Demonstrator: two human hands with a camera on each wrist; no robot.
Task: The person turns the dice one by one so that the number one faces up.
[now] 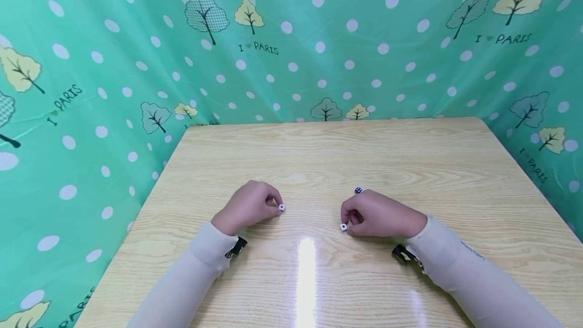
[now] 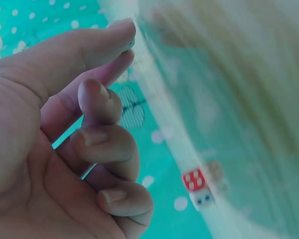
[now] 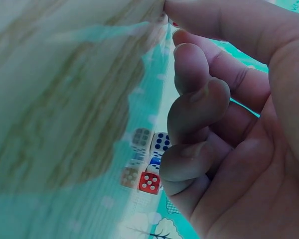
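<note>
My left hand (image 1: 250, 206) pinches a small white die (image 1: 282, 207) between thumb and index finger, just above or on the table. Only a sliver of that die (image 2: 131, 45) shows in the left wrist view. Beyond the curled fingers there, a red die (image 2: 194, 179) and a white die with blue dots (image 2: 203, 199) sit together. With thumb and index fingertips my right hand (image 1: 380, 214) pinches another white die (image 1: 343, 227). Near its knuckles is a dark blue die (image 1: 358, 190). Past its other fingers, the right wrist view has a blue-dotted white die (image 3: 161, 143) and a red die (image 3: 149, 183).
The light wooden table (image 1: 309, 151) carries a bright strip of reflected light (image 1: 306, 282). A green dotted curtain (image 1: 291, 39) surrounds its back and sides. Dark straps (image 1: 236, 247) are on both wrists. In the wrist views the glossy tabletop mirrors the dice.
</note>
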